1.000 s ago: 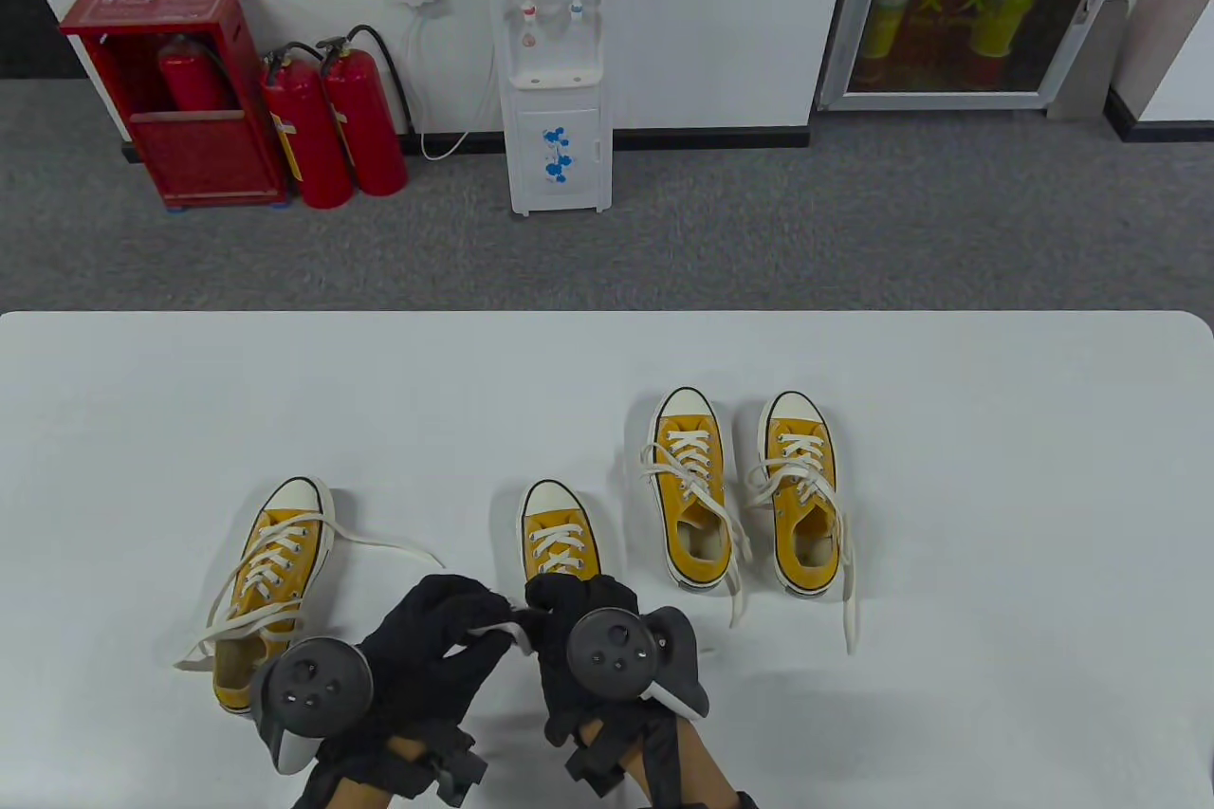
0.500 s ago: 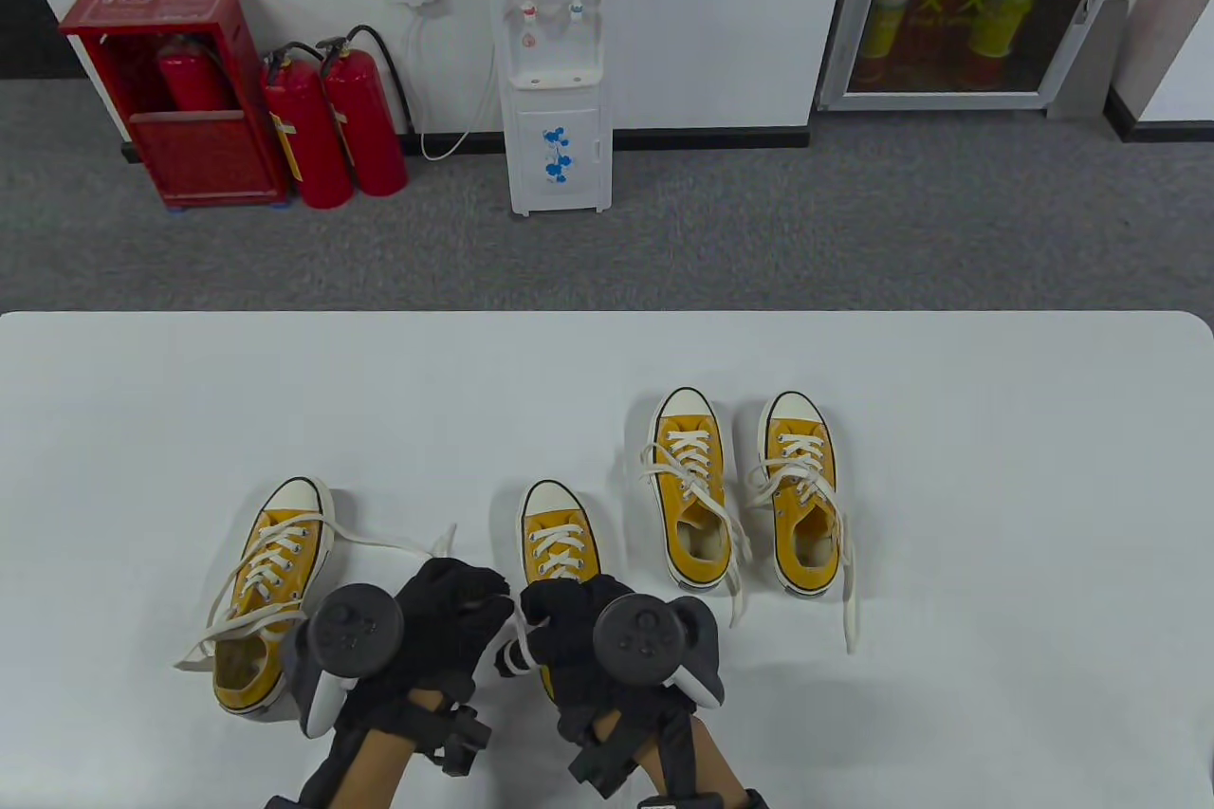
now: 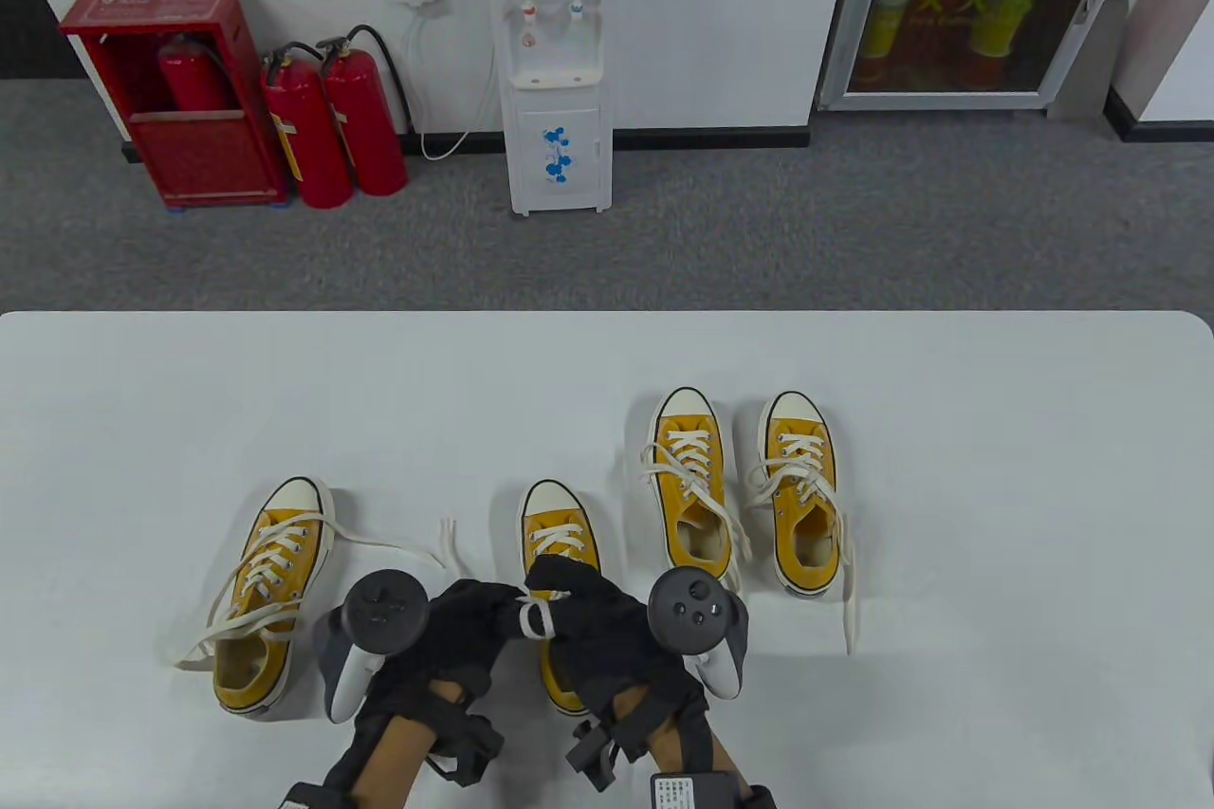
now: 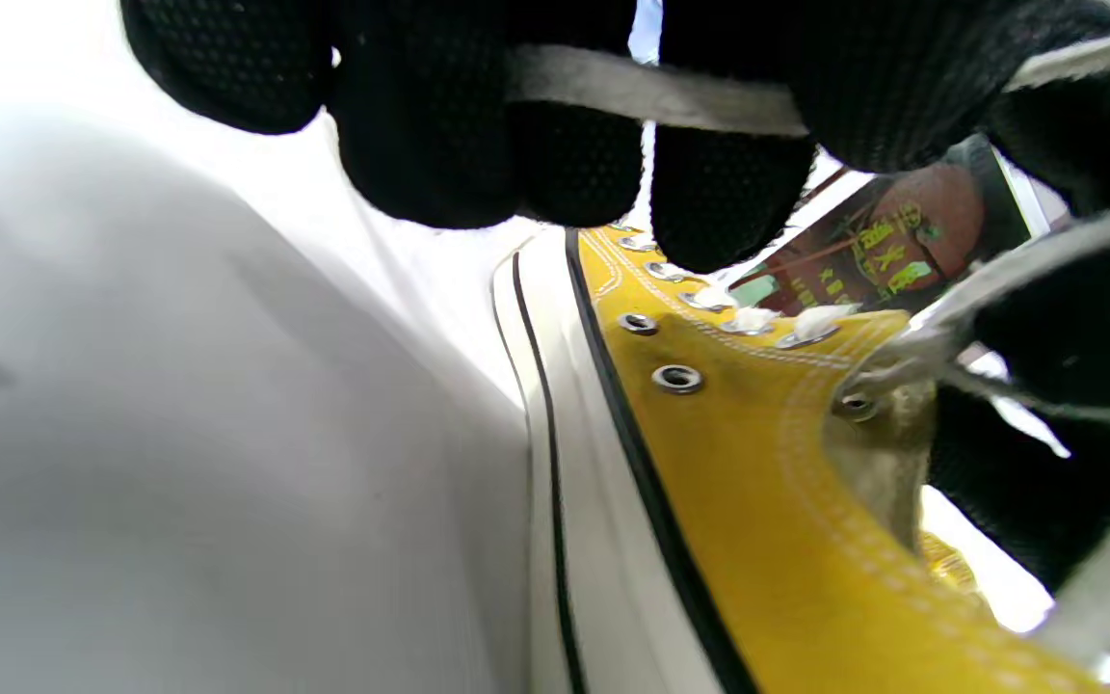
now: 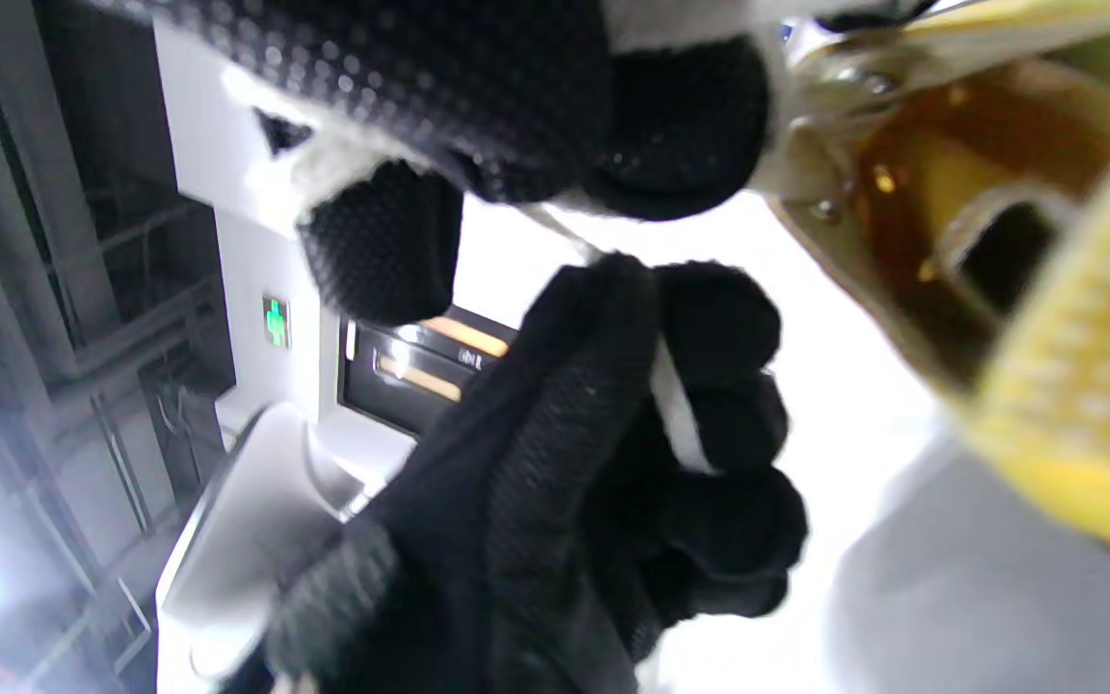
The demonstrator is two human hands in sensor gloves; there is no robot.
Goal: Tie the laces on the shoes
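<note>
Both gloved hands meet over the middle yellow sneaker point(image 3: 558, 532) near the table's front edge. My left hand point(image 3: 471, 612) and right hand point(image 3: 580, 598) each hold part of its white lace point(image 3: 537, 616), which forms a small loop between them. In the left wrist view the lace point(image 4: 656, 93) runs across my gloved fingers above the shoe's yellow side point(image 4: 767, 482). In the right wrist view my left hand pinches a strip of lace point(image 5: 675, 414) beside the shoe's opening point(image 5: 989, 251).
Another yellow sneaker point(image 3: 270, 589) with loose laces lies to the left; its lace end point(image 3: 446, 536) reaches toward my left hand. A pair of yellow sneakers point(image 3: 690, 487) point(image 3: 801, 491) with loose laces stands to the right on the white table point(image 3: 996, 468).
Both hands have rolled outward and shifted slightly right. The lace between them has gone from a straight strip to a small loop over the shoe.
</note>
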